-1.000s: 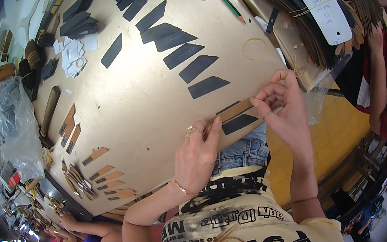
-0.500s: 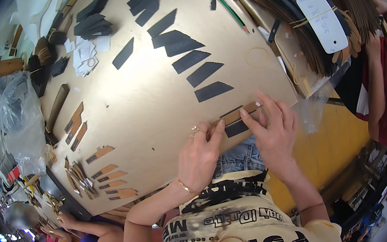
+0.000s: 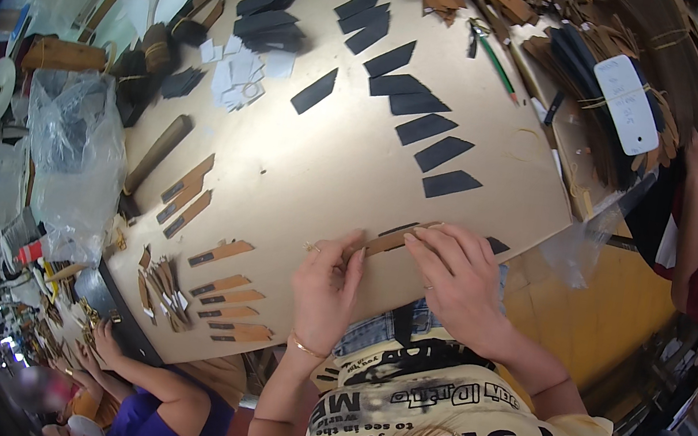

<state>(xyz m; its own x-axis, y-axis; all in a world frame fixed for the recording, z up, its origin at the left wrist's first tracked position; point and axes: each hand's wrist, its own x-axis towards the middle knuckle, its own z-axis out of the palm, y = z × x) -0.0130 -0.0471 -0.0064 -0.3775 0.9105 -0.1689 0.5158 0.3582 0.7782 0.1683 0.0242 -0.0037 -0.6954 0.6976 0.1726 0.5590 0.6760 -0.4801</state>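
Near the table's front edge, my left hand (image 3: 326, 286) pinches the left end of a brown leather strip (image 3: 387, 242). The fingers of my right hand (image 3: 455, 273) close on the strip's right part and hide that end. A dark edge shows along the strip's far side. The tip of a black piece (image 3: 498, 246) sticks out beyond my right fingers. Farther off, several black slant-cut pieces (image 3: 429, 127) lie in a staggered row. To the left, several brown strips with dark patches (image 3: 233, 295) lie spread out.
Brown offcuts (image 3: 165, 290), a dark rod (image 3: 159, 154), and white paper slips (image 3: 235, 77) lie on the left. A green pencil (image 3: 497, 65) and a tagged bundle of leather strips (image 3: 578, 81) are at the far right. Other people (image 3: 179, 413) sit at the left front and far right.
My view has turned, so the table pieces appear shifted right. Both hands stay on the brown strip; my right fingers now cover more of it and the black piece.
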